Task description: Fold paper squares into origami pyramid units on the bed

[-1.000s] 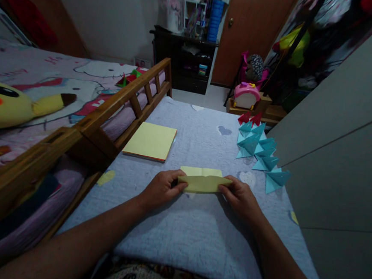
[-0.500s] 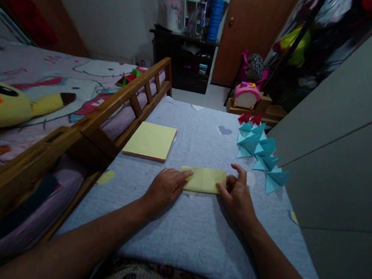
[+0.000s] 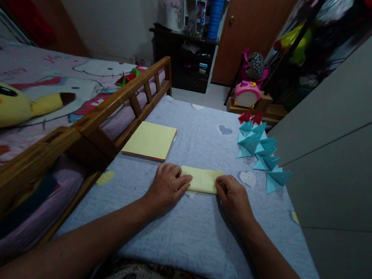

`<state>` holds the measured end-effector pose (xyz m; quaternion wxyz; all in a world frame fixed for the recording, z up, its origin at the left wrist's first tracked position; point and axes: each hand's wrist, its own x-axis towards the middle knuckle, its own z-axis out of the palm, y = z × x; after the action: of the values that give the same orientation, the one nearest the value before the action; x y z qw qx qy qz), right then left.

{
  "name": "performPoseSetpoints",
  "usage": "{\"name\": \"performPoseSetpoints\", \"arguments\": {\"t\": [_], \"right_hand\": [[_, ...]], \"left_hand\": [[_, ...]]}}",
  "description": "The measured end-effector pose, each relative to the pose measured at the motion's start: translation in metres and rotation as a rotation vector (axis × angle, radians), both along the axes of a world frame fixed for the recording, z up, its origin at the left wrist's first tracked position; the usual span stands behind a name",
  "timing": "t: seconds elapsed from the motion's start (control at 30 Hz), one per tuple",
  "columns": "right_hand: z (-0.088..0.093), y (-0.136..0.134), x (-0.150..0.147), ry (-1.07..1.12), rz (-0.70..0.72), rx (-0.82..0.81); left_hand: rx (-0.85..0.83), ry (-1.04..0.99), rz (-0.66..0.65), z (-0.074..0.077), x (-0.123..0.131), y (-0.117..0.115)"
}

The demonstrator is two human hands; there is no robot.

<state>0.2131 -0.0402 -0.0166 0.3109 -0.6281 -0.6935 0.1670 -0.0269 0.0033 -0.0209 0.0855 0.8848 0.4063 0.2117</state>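
A folded strip of yellow paper (image 3: 203,180) lies crosswise on the bed in front of me, with a faint crease down its middle. My left hand (image 3: 169,183) pinches its left end, thumb on top and fingers curled behind. At the right end my right hand (image 3: 233,195) grips the paper between thumb and bent fingers. Beyond my left hand rests a stack of square paper (image 3: 150,140), yellow on top with an orange-red edge below. Several folded blue paper pieces (image 3: 249,143) stand along the right side, with red folded pieces (image 3: 250,117) behind them.
A wooden bed rail (image 3: 125,96) runs along the left, and past it a yellow plush toy (image 3: 11,104) lies on another bed. On the right rises a pale cabinet (image 3: 343,139). A pink toy (image 3: 247,94) stands beyond the bed's far edge.
My right hand's raised fingers have come down and closed on the paper's right end. My left hand stays at the left end, its fingers slightly more curled.
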Motion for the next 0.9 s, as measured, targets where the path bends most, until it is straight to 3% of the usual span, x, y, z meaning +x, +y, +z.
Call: {"name": "performPoseSetpoints", "arguments": {"t": [0.3,0.4,0.57,0.77,0.9], "right_hand": [[-0.003,0.002,0.0,-0.053,-0.014,-0.005],[-0.002,0.002,0.0,-0.056,-0.015,-0.01],[-0.002,0.002,-0.001,-0.066,-0.016,-0.004],[-0.002,0.002,0.0,-0.08,-0.017,0.003],[-0.002,0.003,0.0,-0.077,-0.023,-0.006]], "left_hand": [[0.097,-0.02,0.038,-0.001,0.0,-0.004],[0.108,0.002,-0.072,-0.001,0.002,-0.004],[0.056,0.002,-0.379,-0.007,0.005,-0.002],[-0.027,0.032,-0.4,-0.014,0.003,0.001],[-0.035,0.06,-0.395,-0.011,0.005,0.0]]}}
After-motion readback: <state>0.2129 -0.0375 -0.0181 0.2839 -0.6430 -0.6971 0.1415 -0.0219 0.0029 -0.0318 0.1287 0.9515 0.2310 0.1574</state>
